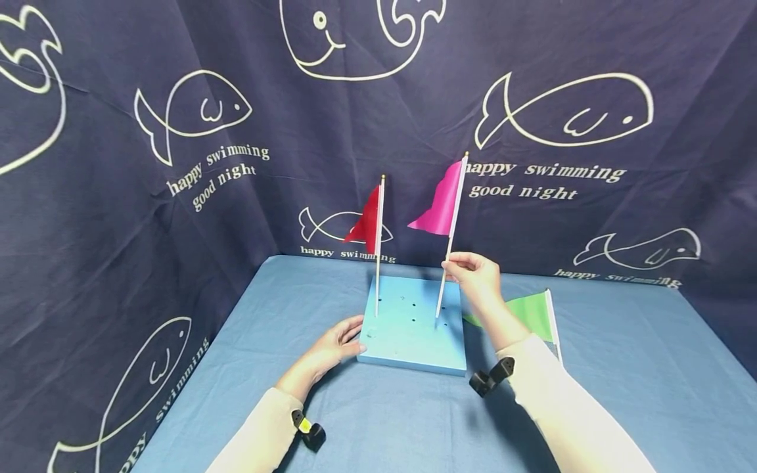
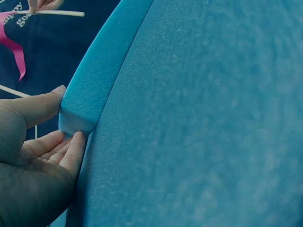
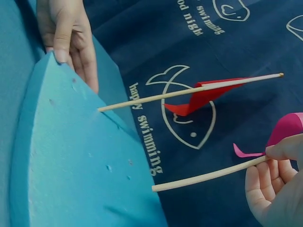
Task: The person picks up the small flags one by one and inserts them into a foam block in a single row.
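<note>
A light-blue foam board (image 1: 414, 345) lies flat on the cloth with small holes in its top. My left hand (image 1: 334, 345) grips its left edge near the front corner; the left wrist view has the thumb and fingers (image 2: 73, 153) on either side of that edge. A red flag (image 1: 369, 220) stands upright, its stick planted in the board's left part. My right hand (image 1: 476, 279) pinches the wooden stick of a pink flag (image 1: 443, 200) between thumb and fingers. That flag leans slightly, and its bare lower tip is close over the board's right part.
To the right of the board, partly behind my right forearm, lies a green flag (image 1: 532, 314). A blue cloth (image 1: 284, 292) covers the table. Behind it hangs a dark blue curtain (image 1: 367, 125) with white fish drawings and lettering.
</note>
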Available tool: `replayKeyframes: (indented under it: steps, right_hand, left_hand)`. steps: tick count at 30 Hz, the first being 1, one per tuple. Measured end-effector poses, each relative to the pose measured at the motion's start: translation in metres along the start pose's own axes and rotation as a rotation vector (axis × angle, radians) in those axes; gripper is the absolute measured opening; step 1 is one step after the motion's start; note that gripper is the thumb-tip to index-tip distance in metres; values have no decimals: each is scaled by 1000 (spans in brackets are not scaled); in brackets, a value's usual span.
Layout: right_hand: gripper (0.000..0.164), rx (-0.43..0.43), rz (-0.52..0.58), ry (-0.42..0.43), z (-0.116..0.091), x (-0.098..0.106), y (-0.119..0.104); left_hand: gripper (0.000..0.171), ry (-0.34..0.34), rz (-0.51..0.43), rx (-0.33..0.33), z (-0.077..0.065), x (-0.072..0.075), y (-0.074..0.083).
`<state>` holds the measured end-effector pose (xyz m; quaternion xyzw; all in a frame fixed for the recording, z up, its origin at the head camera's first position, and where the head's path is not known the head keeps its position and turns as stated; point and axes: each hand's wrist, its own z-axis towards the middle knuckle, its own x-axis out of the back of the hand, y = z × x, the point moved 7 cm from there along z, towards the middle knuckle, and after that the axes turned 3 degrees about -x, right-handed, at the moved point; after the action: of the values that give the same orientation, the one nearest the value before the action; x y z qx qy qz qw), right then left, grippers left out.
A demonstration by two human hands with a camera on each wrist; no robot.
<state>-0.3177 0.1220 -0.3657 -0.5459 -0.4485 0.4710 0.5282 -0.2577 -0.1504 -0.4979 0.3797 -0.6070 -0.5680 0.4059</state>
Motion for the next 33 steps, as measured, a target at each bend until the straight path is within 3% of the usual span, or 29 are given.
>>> replayKeyframes:
  steps: [5, 12, 18, 33]
  right_hand:
    - [27, -3, -21, 2, 0, -9, 11]
    - [25, 23, -39, -10, 1, -18, 15]
    - [24, 19, -60, -28, 3, -28, 21]
    - [22, 11, -50, -34, 9, -41, 31]
  left_hand:
    - [75, -14, 25, -46, -2, 0, -3]
    - [73, 5, -11, 19, -1, 1, -5]
    - [71, 20, -19, 35, 1, 2, -6]
    - [69, 0, -19, 13, 2, 2, -2]
